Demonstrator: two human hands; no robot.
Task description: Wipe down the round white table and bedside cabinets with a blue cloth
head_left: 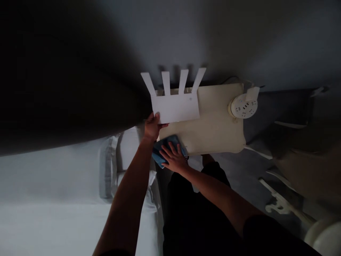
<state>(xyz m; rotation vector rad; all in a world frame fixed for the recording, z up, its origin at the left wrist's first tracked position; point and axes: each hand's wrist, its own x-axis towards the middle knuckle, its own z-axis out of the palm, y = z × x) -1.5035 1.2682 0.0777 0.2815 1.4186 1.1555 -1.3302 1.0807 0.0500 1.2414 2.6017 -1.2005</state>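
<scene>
A white router (176,108) with several upright antennas is gripped at its near left corner by my left hand (152,127). The thumb lies on top and the fingers reach underneath. Below it, my right hand (174,158) lies flat with fingers spread on a folded blue cloth (162,151). That cloth rests at the near left corner of a cream-coloured small table (213,131). Whether the router's far edge touches the tabletop, I cannot tell.
A round white power strip (244,106) with a plug-in adapter (252,94) stands at the table's right end. A grey wall (165,35) rises behind. To the left is a bed (66,213) with pillows; a pale chair-like frame (279,202) is at lower right.
</scene>
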